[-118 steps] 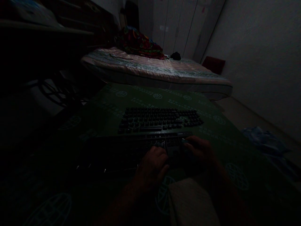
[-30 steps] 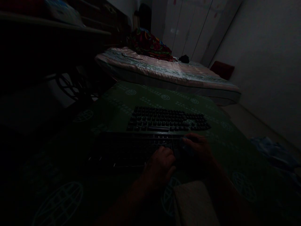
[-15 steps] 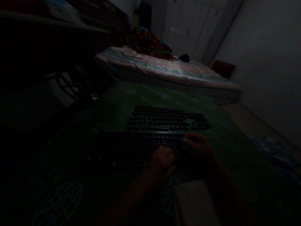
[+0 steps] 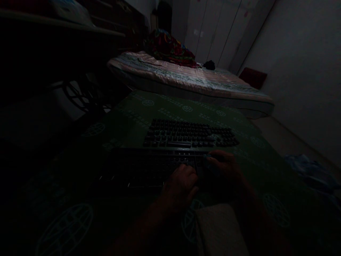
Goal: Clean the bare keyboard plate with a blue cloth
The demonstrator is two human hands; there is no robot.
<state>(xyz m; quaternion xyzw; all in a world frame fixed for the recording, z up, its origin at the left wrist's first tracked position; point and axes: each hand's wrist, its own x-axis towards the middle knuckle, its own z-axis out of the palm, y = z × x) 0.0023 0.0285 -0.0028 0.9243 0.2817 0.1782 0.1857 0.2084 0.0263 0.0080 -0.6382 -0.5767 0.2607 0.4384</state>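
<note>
A dark keyboard (image 4: 144, 167) lies across the green patterned cover in front of me, and in the dim light its surface is hard to make out. My left hand (image 4: 182, 183) rests on the near right part of it, fingers curled and closed against it. Over the keyboard's right end, my right hand (image 4: 223, 163) is closed around a small dark bluish thing (image 4: 210, 161), whose kind I cannot tell. Just beyond the keyboard, loose black keycaps (image 4: 181, 132) are laid out in rows in a keyboard's layout, among them a long space bar (image 4: 179, 144).
A folded light cloth (image 4: 220, 227) lies at the near edge between my forearms. Past the green-covered table (image 4: 170, 103) stands a bed (image 4: 186, 78) with a red patterned blanket (image 4: 170, 48). A dark shelf (image 4: 66, 23) is at the left, and bluish fabric (image 4: 309, 170) lies at the right.
My right hand has shifted very slightly with the bluish thing at the keyboard's right end. My left hand stays almost where it was, and the keycaps have not moved.
</note>
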